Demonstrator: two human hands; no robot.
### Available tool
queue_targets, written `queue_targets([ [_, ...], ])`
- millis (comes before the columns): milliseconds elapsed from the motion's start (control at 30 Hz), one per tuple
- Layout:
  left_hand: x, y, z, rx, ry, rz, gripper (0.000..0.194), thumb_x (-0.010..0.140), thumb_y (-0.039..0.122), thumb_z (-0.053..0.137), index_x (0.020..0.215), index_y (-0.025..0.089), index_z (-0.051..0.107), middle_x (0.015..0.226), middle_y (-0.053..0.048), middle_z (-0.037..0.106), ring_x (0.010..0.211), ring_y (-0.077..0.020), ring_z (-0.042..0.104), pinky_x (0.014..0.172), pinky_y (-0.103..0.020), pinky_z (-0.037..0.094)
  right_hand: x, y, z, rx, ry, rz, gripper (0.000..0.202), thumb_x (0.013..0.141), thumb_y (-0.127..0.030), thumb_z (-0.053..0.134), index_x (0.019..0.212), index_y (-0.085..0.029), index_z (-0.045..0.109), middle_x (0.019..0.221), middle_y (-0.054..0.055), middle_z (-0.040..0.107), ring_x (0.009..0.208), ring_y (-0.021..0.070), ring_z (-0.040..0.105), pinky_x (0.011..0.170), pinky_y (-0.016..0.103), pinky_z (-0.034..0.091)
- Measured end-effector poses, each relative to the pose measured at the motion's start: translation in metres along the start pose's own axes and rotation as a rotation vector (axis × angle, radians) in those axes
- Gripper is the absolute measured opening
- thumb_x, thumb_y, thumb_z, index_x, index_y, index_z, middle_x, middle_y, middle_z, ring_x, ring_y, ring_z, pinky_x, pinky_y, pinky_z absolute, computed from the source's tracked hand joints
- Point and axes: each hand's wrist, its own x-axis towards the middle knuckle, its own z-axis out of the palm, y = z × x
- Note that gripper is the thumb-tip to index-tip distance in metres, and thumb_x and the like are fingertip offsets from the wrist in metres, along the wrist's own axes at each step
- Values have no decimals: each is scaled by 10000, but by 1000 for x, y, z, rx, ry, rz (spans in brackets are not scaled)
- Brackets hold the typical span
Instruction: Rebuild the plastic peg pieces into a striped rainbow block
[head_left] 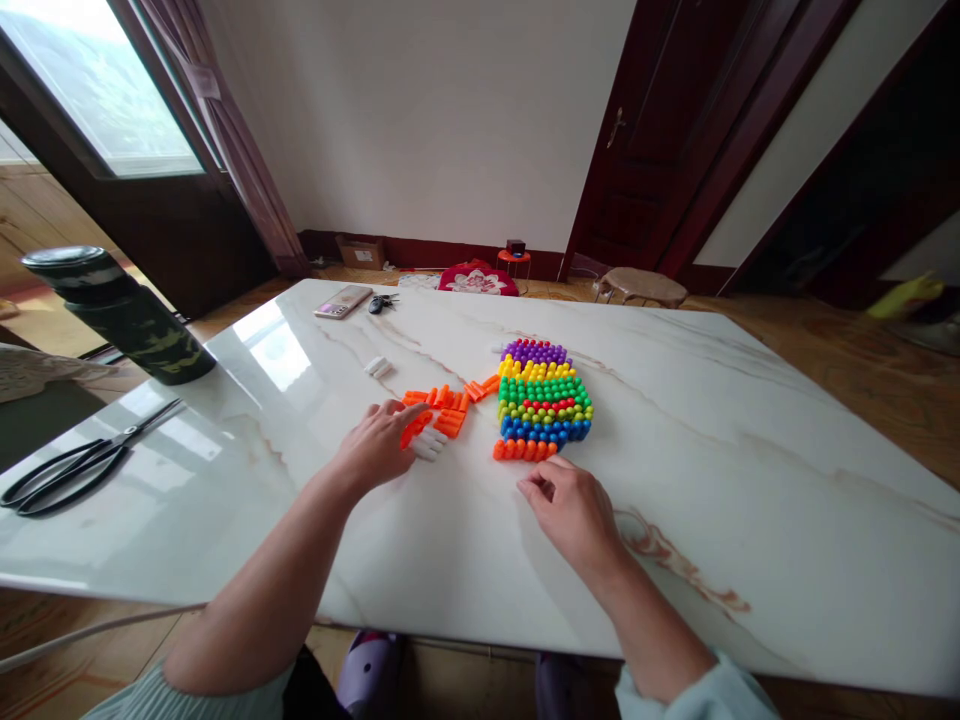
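Observation:
My left hand reaches over a loose group of orange plastic pieces, its index finger stretched out onto them; I see nothing gripped in it. Several white pieces lie by its fingertips. To the right, round-ended plastic pieces form a block of coloured rows: purple, yellow, green, red, olive and blue. An orange row makes its near edge. Just in front of that row, my right hand has its fingers curled together. Whatever may be between them is hidden.
Black-handled scissors and a camouflage flask are on the table's left side. A phone and keys lie near the far edge. Another small white bundle sits behind the orange pieces.

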Motion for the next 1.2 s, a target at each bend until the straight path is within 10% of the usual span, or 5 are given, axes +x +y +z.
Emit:
queue_targets([
  [567,1,11,2,29,1,-214,420,807,212,435,1208,258,549,1073,-114,507,933,-279,598,791,-377,475,-2,-7,0,38,-57,-88,114,830,-198,611,720,-220,634,770,-14,631,664,127,583,605,231,372],
  [767,-7,15,-21,-513,162,-352,449,753,254,525,1200,255,558,1029,-75,544,766,-184,599,633,-283,480,-4,-13,6,232,-15,-117,130,830,-199,595,709,-212,641,771,1,631,666,127,581,640,238,424],
  [933,-19,43,-30,-1639,-354,-307,462,762,340,556,1157,102,573,752,-56,581,478,-52,423,362,-125,249,-7,-30,12,729,-135,8,129,825,-296,615,898,-196,650,812,7,649,589,110,566,553,235,468],
  [1033,-20,62,-21,-1879,-631,-319,386,790,304,519,1079,64,609,710,-75,585,455,-39,407,331,-97,181,-7,-37,9,952,-187,119,306,818,-404,629,1030,-184,621,897,28,659,568,102,566,501,229,458],
  [1200,-17,77,-8,-1984,-710,-384,251,826,266,477,932,88,618,649,-60,557,517,-79,507,324,-78,166,-1,-37,1,1064,-113,170,448,810,-493,628,1136,-187,601,1013,73,667,596,105,583,480,217,440],
])
